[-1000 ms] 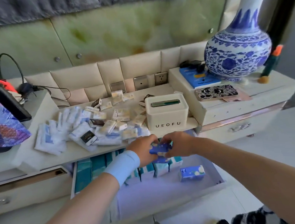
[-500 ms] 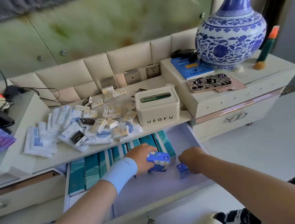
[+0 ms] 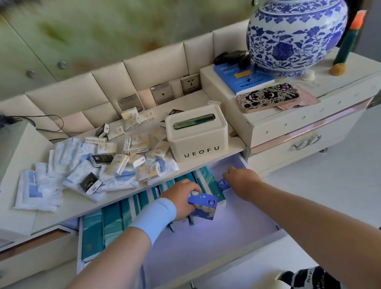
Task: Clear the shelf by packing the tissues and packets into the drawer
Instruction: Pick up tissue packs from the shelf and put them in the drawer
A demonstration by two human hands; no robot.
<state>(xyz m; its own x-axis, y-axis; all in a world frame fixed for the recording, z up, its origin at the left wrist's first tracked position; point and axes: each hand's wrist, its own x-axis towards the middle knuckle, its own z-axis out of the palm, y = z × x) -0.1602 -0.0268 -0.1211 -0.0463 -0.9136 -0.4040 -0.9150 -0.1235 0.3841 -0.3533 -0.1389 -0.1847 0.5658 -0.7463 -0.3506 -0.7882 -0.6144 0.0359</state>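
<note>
Pale lilac lining shows across the open drawer (image 3: pixel 204 240), pulled out under the shelf (image 3: pixel 75 207) so things can go straight down into it. Teal tissue packs (image 3: pixel 113 222) stand on edge in tight rows along its left and back, probably to save floor space, leaving the front right bare. The left hand (image 3: pixel 182 198) curls round a blue tissue pack (image 3: pixel 204 206) and holds it against the end of that row, seemingly to seat it as the next in line. The right hand (image 3: pixel 241 179) reaches toward the back right corner with its fingers over a smaller blue pack (image 3: pixel 223 184); whether they pinch it or only touch it I cannot tell. The shelf edge overhangs the drawer's rear, so back-row slots must be reached from the front. A blue-and-white vase (image 3: pixel 296 26) stands well to the right on the raised cabinet, clear of the work. The white tissue box (image 3: pixel 196 134) sits on the shelf directly above the hands, beside a heap of small packets (image 3: pixel 126 154) and white sachets (image 3: pixel 49 179) not yet packed.
</note>
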